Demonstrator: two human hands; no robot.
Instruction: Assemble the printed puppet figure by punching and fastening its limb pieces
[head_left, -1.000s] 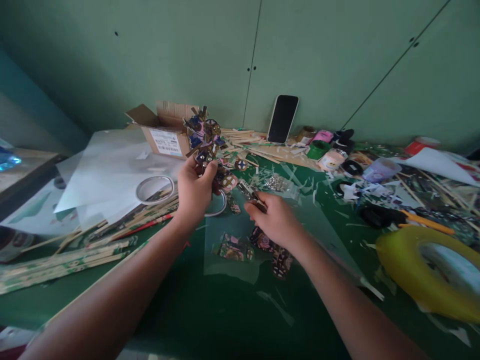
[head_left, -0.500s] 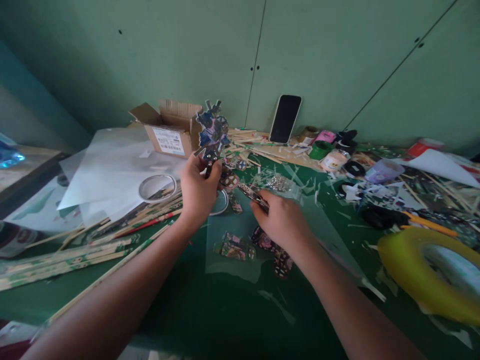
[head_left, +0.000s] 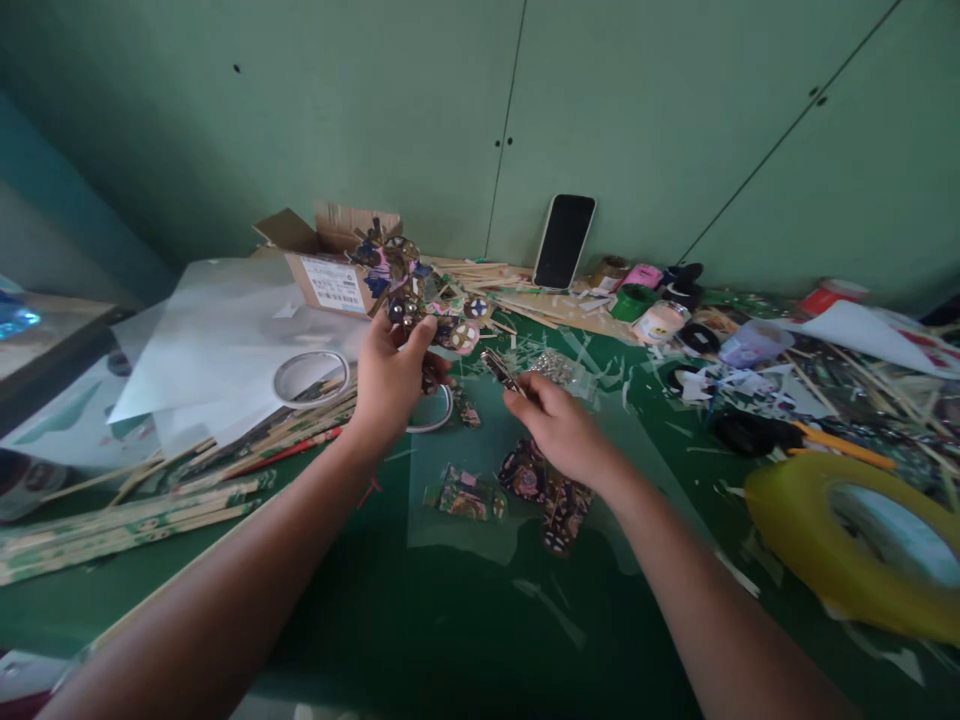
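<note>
My left hand (head_left: pixel 394 375) pinches a flat, jointed cut-out figure (head_left: pixel 401 275) in purple, pink, blue and brown, raised above the table. One limb with a round, pale-patterned end sticks out to the right. My right hand (head_left: pixel 559 420) grips a small silver metal tool (head_left: pixel 501 370), its tip pointing up and left, apart from the figure. What kind of tool it is cannot be made out. Below the hands, more patterned cut-out pieces (head_left: pixel 466 495) lie on a clear plastic sheet (head_left: pixel 457 545). A dark cut-out piece (head_left: pixel 566 515) rests partly under my right wrist.
A bag of small silver bits (head_left: pixel 551 367) lies beyond my right hand. A big yellow tape roll (head_left: pixel 795 530) and orange-handled scissors (head_left: pixel 847 445) sit at right. Wooden sticks (head_left: pixel 142 515) cover the left side. Behind are a cardboard box (head_left: pixel 334 285) and a leaning phone (head_left: pixel 565 242).
The metal tool has come away from the figure's limb, leaving a gap. My left hand has turned the figure, which now leans left and lower, its limb swung up to the right.
</note>
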